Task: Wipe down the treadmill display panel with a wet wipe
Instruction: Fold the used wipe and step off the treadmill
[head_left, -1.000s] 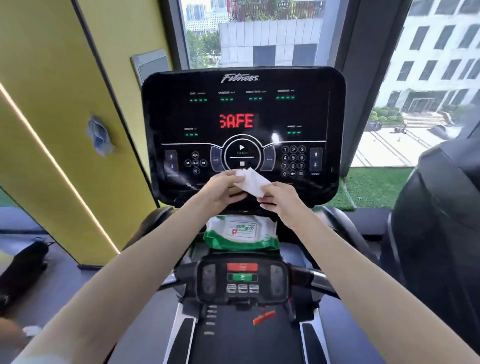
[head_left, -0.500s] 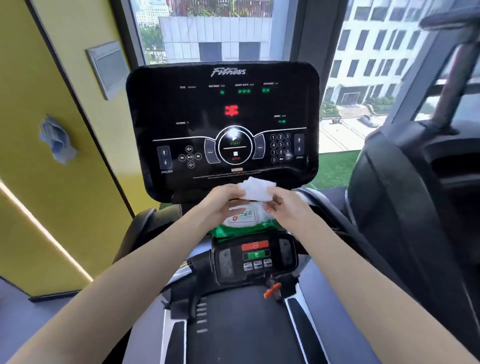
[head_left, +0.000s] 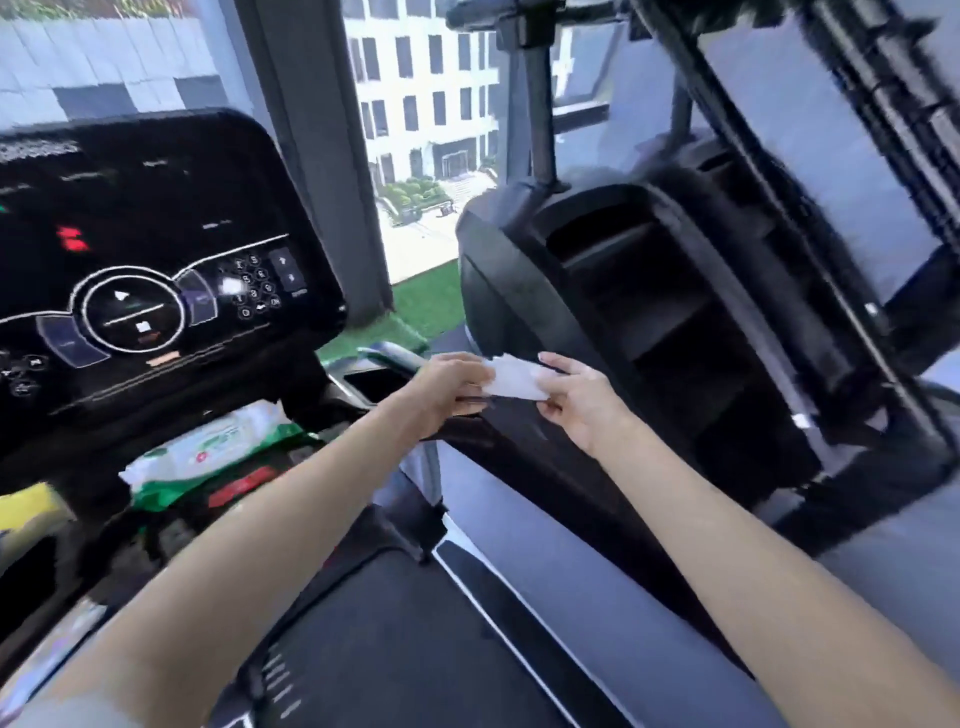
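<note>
A white wet wipe (head_left: 514, 376) is pinched between both hands, to the right of the treadmill. My left hand (head_left: 449, 387) grips its left edge and my right hand (head_left: 576, 402) grips its right edge. The black treadmill display panel (head_left: 156, 249) fills the left of the view, with red and green lights and round white button markings. Both hands are well away from the panel, past its lower right corner. A green and white wipes pack (head_left: 208, 452) lies on the ledge below the panel.
A second black exercise machine (head_left: 675, 322) stands close on the right, just behind the hands. The treadmill belt (head_left: 405, 649) runs below my forearms. A window with a dark pillar (head_left: 311, 156) is behind the panel. A yellow object (head_left: 26, 514) sits at the left edge.
The view has swung to the right, so the panel now sits at the left. Both hands, still holding the wipe, have moved right, from in front of the panel's bottom edge toward the neighbouring machine.
</note>
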